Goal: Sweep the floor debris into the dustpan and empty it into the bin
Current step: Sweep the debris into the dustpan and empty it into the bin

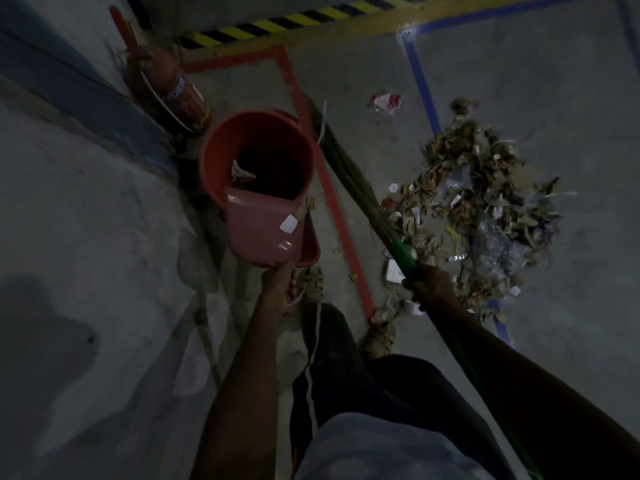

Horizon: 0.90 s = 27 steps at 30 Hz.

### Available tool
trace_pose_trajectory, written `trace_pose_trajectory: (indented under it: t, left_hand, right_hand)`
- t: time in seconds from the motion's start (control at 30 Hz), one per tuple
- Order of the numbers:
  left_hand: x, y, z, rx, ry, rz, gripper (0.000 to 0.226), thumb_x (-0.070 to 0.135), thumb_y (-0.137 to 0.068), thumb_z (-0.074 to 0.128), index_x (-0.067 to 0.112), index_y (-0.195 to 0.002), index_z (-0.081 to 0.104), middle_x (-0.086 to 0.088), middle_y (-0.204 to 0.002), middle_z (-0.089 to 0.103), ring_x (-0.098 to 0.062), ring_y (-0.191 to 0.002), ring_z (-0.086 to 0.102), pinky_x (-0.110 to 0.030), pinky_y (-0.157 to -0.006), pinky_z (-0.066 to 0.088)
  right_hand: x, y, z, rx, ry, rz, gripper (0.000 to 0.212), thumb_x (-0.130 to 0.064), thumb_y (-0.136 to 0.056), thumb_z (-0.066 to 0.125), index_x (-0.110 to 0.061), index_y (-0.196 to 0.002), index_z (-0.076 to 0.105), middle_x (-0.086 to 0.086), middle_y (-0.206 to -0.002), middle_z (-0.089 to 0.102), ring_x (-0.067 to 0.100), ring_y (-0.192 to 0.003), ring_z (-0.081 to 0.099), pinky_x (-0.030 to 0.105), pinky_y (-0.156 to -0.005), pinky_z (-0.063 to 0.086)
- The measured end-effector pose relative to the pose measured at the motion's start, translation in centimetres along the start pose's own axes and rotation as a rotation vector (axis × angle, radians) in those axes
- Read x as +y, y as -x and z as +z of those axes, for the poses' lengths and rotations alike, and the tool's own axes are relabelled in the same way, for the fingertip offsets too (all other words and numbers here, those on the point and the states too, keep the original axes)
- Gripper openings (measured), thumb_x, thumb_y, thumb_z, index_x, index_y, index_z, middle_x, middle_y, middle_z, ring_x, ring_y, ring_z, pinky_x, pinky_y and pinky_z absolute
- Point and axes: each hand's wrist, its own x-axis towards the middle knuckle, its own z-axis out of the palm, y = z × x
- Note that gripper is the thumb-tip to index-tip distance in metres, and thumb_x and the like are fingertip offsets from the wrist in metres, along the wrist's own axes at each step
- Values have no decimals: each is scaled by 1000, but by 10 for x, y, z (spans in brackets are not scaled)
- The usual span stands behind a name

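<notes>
Head view, left to right: red plastic bucket bin (256,150) on floor; pink plastic dustpan (266,230) tipped over its rim, left hand (280,292) fingers curled round handle; right hand (427,285) grips green-handled straw broom (349,174); brown debris pile (485,202) on concrete beside.

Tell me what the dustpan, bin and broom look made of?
Dustpan: pink plastic, by its glossy highlight. Bin: orange-red plastic, probably; smooth moulded rim. Broom: dry grass-like bristles bundled to a green handle, perhaps plastic.

Glossy plastic dustpan (263,233) and bin (256,157); matt concrete floor (571,98).
</notes>
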Motion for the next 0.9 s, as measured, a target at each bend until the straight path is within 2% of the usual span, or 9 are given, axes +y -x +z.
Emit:
trace_pose_trajectory:
  t: [0.13,0.2,0.27,0.33,0.43,0.57,0.7,0.8,0.9]
  left_hand:
    - [-44,11,13,27,21,56,28,27,-92,61,18,-67,52,4,-52,44,-6,-35,35,-17,-36,28]
    - [-67,19,22,66,17,107,27,25,-91,64,16,-68,53,2,-52,45,-7,-35,36,-17,-37,27]
    - [-93,28,31,101,6,148,24,24,-91,65,14,-72,55,-1,-54,46,-9,-36,37,-18,-37,28]
    - [-120,34,44,142,-48,163,23,26,-90,66,14,-73,55,-3,-59,48,-12,-41,40,-20,-40,30]
    - [-156,33,71,161,-116,140,21,29,-86,65,16,-73,54,-5,-67,51,-16,-50,43,-23,-47,34]
    - [-208,8,110,134,-119,99,22,25,-82,73,8,-93,66,-9,-71,54,-19,-54,46,-29,-51,35]
    - [-248,-12,134,160,-90,60,20,27,-89,63,13,-81,51,-5,-59,44,-16,-45,37,-25,-49,29]
    - [-283,-38,136,182,-68,36,25,31,-87,65,15,-73,52,-5,-58,48,-17,-47,42,-26,-50,33]
    - [-327,-80,124,169,-51,-22,33,38,-80,73,17,-66,52,-9,-61,48,-20,-54,45,-36,-56,40]
  right_hand:
    - [38,8,-1,-83,75,-78,24,-23,-88,67,-8,-106,63,17,-73,69,33,-61,68,49,-59,58]
    - [66,12,4,-85,94,-156,35,-31,-84,63,-5,-107,63,17,-77,68,35,-65,66,53,-61,56]
    - [95,18,11,-82,89,-196,36,-25,-87,64,-4,-115,62,19,-83,68,38,-71,66,54,-65,55]
    - [124,22,14,-78,58,-189,36,-18,-89,64,-2,-121,58,22,-87,67,40,-76,67,55,-68,55]
    - [169,20,20,-96,21,-139,40,-19,-89,61,-3,-125,53,21,-89,66,42,-79,66,55,-69,56]
    - [228,8,36,-130,23,-53,35,-19,-92,59,-5,-123,52,20,-89,66,40,-77,66,53,-66,57]
    - [278,-11,71,-196,47,-25,38,-25,-95,58,-7,-126,48,18,-89,65,36,-69,67,51,-58,57]
    - [302,-26,104,-233,62,-28,48,-26,-96,59,-12,-137,38,18,-97,67,31,-59,66,37,-46,53]
    - [315,-50,139,-290,68,-69,53,-25,-95,60,-11,-140,35,21,-104,68,38,-66,67,40,-56,55]
